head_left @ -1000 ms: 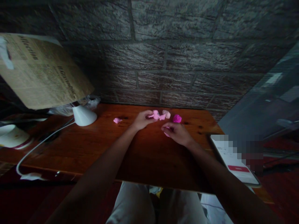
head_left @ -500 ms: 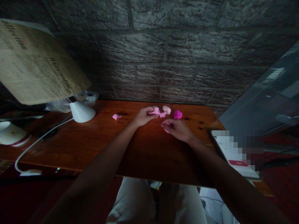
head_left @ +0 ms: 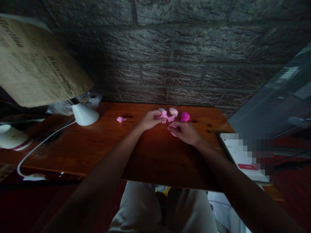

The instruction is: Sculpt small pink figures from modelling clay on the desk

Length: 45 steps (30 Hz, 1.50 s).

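Note:
My left hand (head_left: 152, 119) pinches a light pink piece of modelling clay (head_left: 164, 115) of uneven shape, with lobes sticking out to the right. Just right of it, my right hand (head_left: 184, 131) is closed on another pink clay piece (head_left: 173, 130), mostly covered by the fingers. Behind the hands sit a pale pink clay lump (head_left: 173, 112) and a grey lump (head_left: 161, 110), partly hidden. A bright magenta clay ball (head_left: 185, 116) rests beyond my right hand. Off to the left, a small pink clay piece (head_left: 121, 119) lies alone on the wooden table (head_left: 102, 145).
A lamp with a newsprint shade (head_left: 43, 71) and white base (head_left: 85, 115) stands at left, its white cable running over the front edge. Beside it are a white cup (head_left: 12, 137) and plastic wrap. A tablet-like screen (head_left: 245, 161) lies at right; a stone wall (head_left: 155, 48) rises behind.
The view has shifted very slightly. The clay in my left hand has turned a little, and my right hand stays almost in place.

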Each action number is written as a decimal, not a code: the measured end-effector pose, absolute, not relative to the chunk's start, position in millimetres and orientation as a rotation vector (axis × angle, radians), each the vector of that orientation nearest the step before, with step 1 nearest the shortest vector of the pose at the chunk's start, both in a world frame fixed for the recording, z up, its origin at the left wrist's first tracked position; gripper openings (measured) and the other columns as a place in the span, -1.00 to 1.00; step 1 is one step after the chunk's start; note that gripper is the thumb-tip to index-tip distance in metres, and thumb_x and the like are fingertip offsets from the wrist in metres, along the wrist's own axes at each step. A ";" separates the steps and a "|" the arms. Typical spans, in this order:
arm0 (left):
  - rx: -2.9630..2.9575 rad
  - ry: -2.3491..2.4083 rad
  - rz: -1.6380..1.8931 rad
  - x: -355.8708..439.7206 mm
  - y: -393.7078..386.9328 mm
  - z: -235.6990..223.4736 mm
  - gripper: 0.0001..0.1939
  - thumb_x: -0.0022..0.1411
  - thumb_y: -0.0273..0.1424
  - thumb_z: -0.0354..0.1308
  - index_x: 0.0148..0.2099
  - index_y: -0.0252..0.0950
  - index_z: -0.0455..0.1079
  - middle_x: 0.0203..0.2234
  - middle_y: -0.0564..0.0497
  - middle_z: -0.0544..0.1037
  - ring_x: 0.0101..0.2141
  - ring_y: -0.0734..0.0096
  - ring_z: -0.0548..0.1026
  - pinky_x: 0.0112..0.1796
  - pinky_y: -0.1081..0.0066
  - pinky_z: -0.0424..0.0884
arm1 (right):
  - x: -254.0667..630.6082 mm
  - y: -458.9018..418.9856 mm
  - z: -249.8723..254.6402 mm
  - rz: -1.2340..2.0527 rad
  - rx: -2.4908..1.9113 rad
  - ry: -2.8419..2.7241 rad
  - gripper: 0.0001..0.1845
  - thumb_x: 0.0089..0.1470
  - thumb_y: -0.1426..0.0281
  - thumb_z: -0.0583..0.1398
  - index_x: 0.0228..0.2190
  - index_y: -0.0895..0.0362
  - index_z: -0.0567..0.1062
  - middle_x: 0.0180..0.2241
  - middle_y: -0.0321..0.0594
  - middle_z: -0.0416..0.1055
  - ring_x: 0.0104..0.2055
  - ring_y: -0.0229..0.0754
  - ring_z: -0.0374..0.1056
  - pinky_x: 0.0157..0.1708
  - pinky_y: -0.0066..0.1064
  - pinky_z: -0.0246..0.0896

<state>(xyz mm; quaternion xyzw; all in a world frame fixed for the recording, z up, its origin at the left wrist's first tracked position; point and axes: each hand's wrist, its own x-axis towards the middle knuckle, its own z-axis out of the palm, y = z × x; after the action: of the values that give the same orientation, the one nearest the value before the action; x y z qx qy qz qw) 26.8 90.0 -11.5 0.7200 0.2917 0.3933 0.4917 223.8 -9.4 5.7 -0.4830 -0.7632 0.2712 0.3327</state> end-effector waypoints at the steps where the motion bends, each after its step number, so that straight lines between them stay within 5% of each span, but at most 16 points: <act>1: 1.752 0.708 0.954 27.4 89.6 -11.2 -0.83 0.04 -0.32 0.37 -0.38 -0.30 0.48 -0.44 0.04 0.54 -0.36 0.43 0.46 -0.24 0.36 0.35 | 223.9 -9.3 5.5 0.711 -1.264 -1.993 -0.79 0.21 0.32 0.18 -0.38 0.12 0.57 -0.47 -0.26 0.52 -0.45 -0.23 0.36 -0.36 -0.38 0.21; 22: 1.661 0.691 0.907 24.1 87.7 -8.8 -0.82 0.06 -0.35 0.37 -0.29 -0.31 0.50 -0.34 -0.02 0.60 -0.27 0.39 0.52 -0.16 0.35 0.37 | 224.3 -10.0 8.2 0.700 -1.259 -2.019 -0.77 0.19 0.29 0.18 -0.40 0.10 0.57 -0.46 -0.24 0.53 -0.45 -0.21 0.37 -0.37 -0.36 0.24; 27: 1.242 0.710 0.854 18.1 85.1 5.6 -0.75 0.13 -0.30 0.34 -0.15 -0.30 0.52 -0.19 -0.11 0.63 -0.18 0.33 0.55 -0.15 0.36 0.39 | 226.6 -9.4 7.6 0.853 -1.233 -1.927 -0.75 0.18 0.22 0.20 -0.37 0.12 0.57 -0.49 -0.24 0.51 -0.48 -0.23 0.35 -0.40 -0.36 0.26; 31: 0.908 0.633 0.870 16.5 85.1 11.5 -0.83 0.14 -0.33 0.32 -0.23 -0.28 0.49 -0.20 -0.09 0.64 -0.17 0.32 0.55 -0.13 0.35 0.42 | 227.2 -8.5 6.7 0.988 -1.210 -1.714 -0.71 0.10 0.15 0.24 -0.33 0.13 0.55 -0.56 -0.31 0.42 -0.53 -0.26 0.31 -0.46 -0.37 0.24; 35: 0.860 0.568 0.817 18.9 82.0 12.5 -0.83 0.15 -0.33 0.32 -0.21 -0.27 0.49 -0.20 -0.06 0.63 -0.17 0.33 0.55 -0.10 0.34 0.41 | 226.6 -8.1 9.2 1.072 -1.173 -1.549 -0.68 0.00 0.16 0.30 -0.25 0.10 0.54 -0.43 -0.28 0.48 -0.51 -0.29 0.33 -0.50 -0.40 0.26; 45: 0.894 0.510 0.707 26.9 71.2 15.5 -0.68 0.13 -0.26 0.36 -0.08 -0.26 0.51 -0.20 -0.08 0.63 -0.17 0.31 0.55 -0.20 0.39 0.40 | 220.9 -11.7 21.9 0.842 -1.165 -1.412 -0.69 0.04 0.13 0.33 -0.28 0.10 0.60 -0.39 -0.24 0.51 -0.51 -0.30 0.27 -0.55 -0.41 0.22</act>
<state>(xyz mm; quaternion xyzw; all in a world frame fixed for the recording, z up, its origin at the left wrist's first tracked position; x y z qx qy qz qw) 26.9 71.2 15.5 0.4183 0.2389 0.3308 0.8115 220.9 -11.7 21.9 -0.4888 -0.5925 0.3532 0.5341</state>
